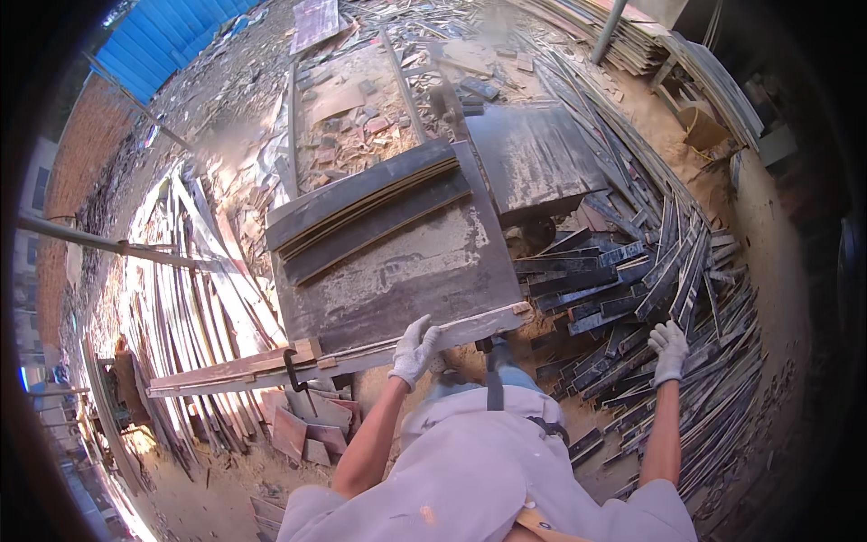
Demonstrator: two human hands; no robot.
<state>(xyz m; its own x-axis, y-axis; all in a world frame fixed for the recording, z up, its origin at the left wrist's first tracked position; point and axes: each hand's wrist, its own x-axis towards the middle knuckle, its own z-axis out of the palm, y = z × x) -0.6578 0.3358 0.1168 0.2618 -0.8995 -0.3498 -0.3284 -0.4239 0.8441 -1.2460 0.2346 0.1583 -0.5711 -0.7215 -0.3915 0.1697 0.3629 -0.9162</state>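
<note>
Gripping the near edge of the dark plywood board [397, 280] with my gloved left hand [414, 352], fingers curled over the pale edge strip [352, 354]. A metal clamp [293, 369] bites that strip just left of my grip. My right hand [669, 350] hangs open and empty, well apart, above scattered dark offcuts [632, 271].

Harsh daylight, hard shadows across the scrap wood, pale glare on dusty ground at upper left, strong fisheye bending, black vignette at rim, centre sharp, edges soft
</note>
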